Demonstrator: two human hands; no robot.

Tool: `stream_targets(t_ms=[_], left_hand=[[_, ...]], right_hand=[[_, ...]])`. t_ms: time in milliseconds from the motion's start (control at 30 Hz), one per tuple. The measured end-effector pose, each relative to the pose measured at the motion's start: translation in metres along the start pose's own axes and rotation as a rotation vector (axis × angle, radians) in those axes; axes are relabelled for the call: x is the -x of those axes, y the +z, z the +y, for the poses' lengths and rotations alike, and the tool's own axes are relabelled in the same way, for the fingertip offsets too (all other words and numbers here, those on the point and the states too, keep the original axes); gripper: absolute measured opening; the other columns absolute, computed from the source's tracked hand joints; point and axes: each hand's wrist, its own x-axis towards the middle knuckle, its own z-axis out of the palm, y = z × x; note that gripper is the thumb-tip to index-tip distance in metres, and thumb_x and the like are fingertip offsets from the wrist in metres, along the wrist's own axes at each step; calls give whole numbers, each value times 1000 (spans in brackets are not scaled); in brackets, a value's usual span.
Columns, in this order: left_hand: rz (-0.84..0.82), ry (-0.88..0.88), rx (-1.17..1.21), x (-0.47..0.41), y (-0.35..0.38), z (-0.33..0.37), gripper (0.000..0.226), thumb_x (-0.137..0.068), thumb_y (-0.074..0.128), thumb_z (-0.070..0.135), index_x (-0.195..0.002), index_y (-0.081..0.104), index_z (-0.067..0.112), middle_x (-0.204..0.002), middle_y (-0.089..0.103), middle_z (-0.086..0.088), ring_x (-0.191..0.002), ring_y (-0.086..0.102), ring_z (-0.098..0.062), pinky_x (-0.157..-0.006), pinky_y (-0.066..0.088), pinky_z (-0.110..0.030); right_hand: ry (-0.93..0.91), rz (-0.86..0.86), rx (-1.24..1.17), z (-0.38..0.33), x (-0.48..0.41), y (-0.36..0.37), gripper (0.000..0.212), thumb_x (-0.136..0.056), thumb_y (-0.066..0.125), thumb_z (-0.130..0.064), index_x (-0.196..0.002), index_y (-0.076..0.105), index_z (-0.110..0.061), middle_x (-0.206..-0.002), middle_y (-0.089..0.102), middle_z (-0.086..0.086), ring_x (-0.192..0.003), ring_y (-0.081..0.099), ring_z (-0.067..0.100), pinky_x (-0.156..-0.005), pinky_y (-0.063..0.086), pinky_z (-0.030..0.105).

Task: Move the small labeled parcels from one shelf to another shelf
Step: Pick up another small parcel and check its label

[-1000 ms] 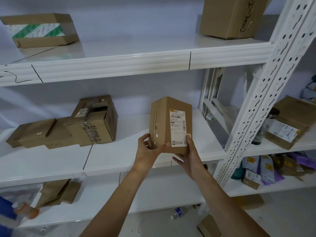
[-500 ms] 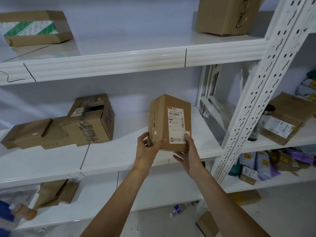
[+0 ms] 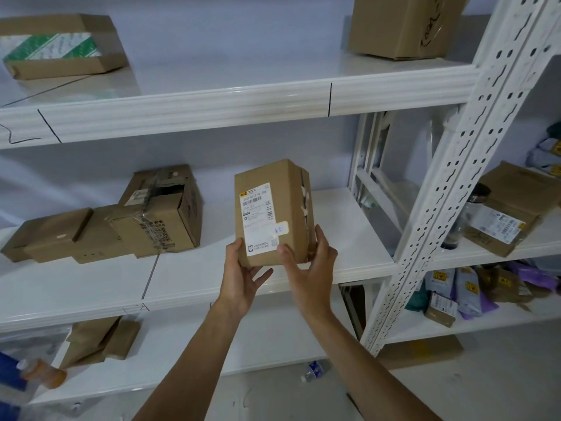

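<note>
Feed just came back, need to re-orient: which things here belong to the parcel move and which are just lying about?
Job:
labeled parcel, held upright in left hand and right hand
middle shelf
top shelf

Lying about:
torn box
green-striped box
jar
water bottle

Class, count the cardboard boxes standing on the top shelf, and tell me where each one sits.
2. One cardboard box with green-striped tape sits at the left of the top shelf; a plain taller box stands at its right end. Others may be out of frame.

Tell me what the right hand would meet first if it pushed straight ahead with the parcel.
Probably nothing before the back wall: the right hand points over bare middle shelf, though depth is uncertain.
</note>
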Motion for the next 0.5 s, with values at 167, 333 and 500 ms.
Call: stream_targets(t_ms=[167, 333, 500], left_hand=[[17, 22, -6, 0, 0, 2, 52, -99, 40, 52, -140, 59, 27, -125, 75, -7, -124, 65, -26, -108, 49, -52], [17, 78, -95, 1, -6, 9, 46, -100, 44, 49, -137, 60, 26, -130, 72, -7, -127, 63, -25, -110, 48, -50], [31, 111, -193, 2, -11, 11, 32, -103, 48, 44, -124, 64, 27, -128, 72, -6, -126, 62, -23, -106, 50, -43]], right_hand=[[-6, -18, 10, 3, 6, 7, 93, -71, 67, -80, -150, 39, -40, -128, 42, -6, -119, 56, 6, -88, 53, 13], [49, -107, -69, 2, -2, -4, 82, -75, 66, -71, -148, 41, -46, -125, 45, -15, -109, 56, -12, -83, 51, 6], [170, -184, -115, 8, -14, -12, 82, -75, 60, -80, -149, 35, -53, -136, 58, -7, -119, 61, 3, -96, 53, 28]])
